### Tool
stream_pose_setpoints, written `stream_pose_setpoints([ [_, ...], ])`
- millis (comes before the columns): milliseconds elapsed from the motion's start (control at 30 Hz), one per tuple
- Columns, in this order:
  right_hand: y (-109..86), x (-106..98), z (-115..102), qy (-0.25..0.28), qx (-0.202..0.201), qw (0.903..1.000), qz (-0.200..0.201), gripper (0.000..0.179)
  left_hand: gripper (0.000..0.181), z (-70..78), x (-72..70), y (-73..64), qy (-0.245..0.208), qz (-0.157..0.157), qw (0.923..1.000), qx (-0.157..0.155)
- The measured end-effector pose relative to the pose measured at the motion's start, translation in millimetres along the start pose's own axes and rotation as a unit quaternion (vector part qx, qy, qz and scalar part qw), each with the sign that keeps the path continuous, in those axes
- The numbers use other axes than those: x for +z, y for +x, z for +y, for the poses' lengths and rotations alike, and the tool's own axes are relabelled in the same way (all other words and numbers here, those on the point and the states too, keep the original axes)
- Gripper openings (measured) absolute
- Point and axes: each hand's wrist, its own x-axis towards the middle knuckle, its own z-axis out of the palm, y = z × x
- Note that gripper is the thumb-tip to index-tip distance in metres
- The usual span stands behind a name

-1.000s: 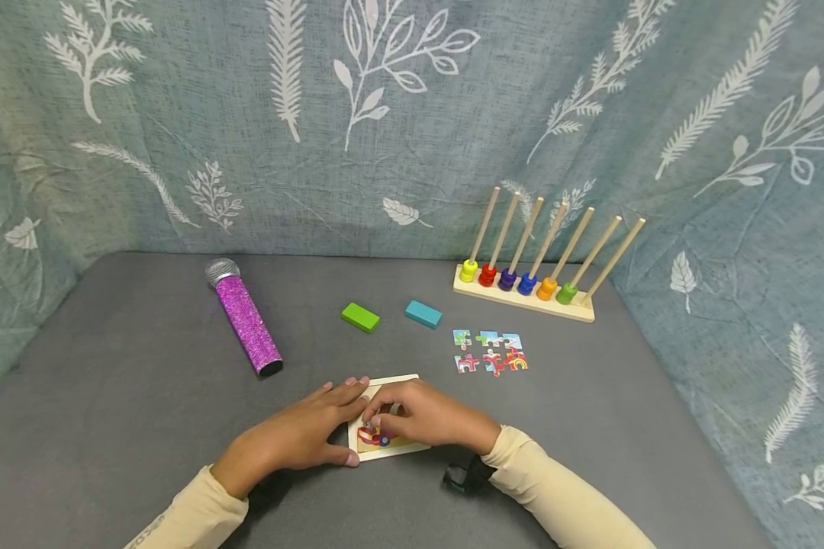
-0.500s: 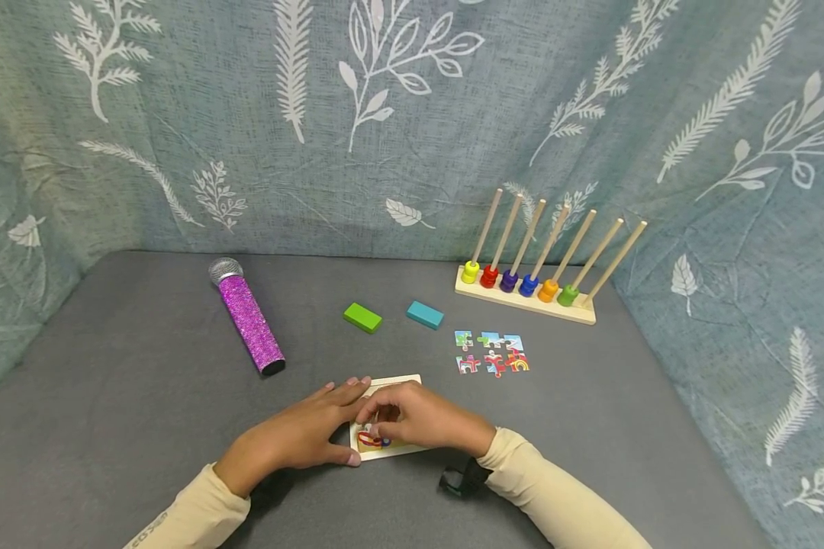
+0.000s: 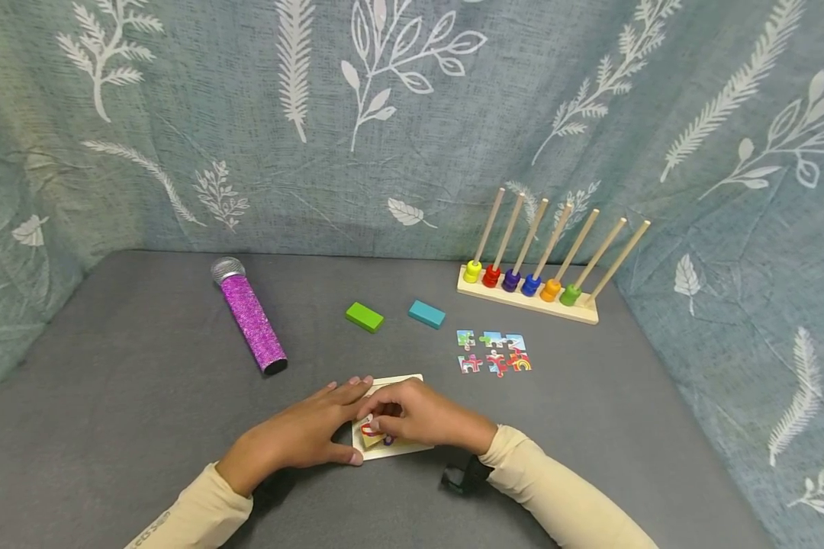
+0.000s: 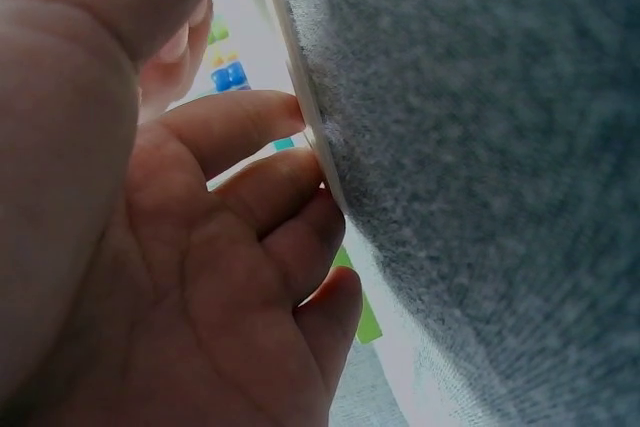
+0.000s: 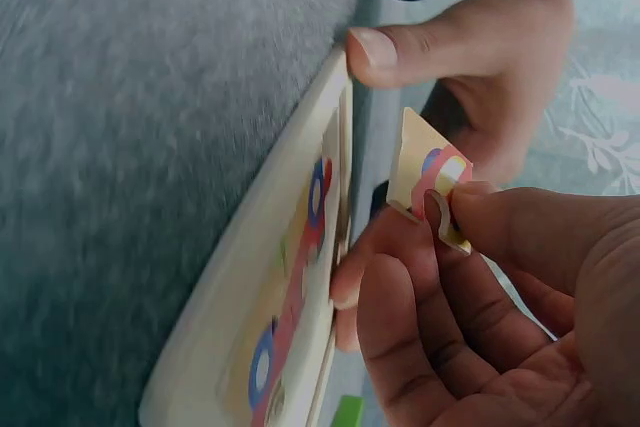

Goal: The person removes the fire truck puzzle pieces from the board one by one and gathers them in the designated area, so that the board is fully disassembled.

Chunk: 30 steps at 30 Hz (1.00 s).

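A shallow wooden puzzle tray [image 3: 398, 453] with a colourful vehicle picture lies on the grey table. My left hand [image 3: 300, 436] rests at its left side, fingers extended along the far corner and thumb at the near corner. Over the tray, my right hand [image 3: 422, 414] pinches a jigsaw piece [image 5: 425, 162] between thumb and fingers. This piece is cream with pink, blue and yellow print, and is tilted clear of the tray in the right wrist view. Other pieces remain inside the tray, partly covered by the right hand in the head view.
A green block [image 3: 365, 317] and a blue block [image 3: 426, 314] lie beyond the tray. Several loose jigsaw pieces [image 3: 496, 363] are to the right. A pegged bead stand [image 3: 529, 297] stands at the back right, and a glittery purple microphone [image 3: 254, 320] lies left.
The right fingers have taken hold of the piece at the tray's near left corner. It has come up and tilted out of place. The left hand has stayed put.
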Motion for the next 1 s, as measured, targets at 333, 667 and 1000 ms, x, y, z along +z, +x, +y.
stream_pose_setpoints([
  [333, -14.7, -15, 4, 0.028, 0.037, 0.9988, 0.012, 0.02, 0.079, 2.1, -1.9, 2.8, 0.009, -0.004, 0.9999, 0.0],
  [667, -37.8, -34, 18, 0.023, 0.076, 0.995, 0.061, 0.019, 0.077, 1.7, 2.7, 4.0, -0.001, 0.0, 1.0, 0.009],
  [1000, -62.3, -54, 29, 0.002, 0.114, 0.9885, 0.099, 0.019, 0.076, 1.8, -1.4, 6.7, -0.015, 0.001, 0.9999, -0.002],
])
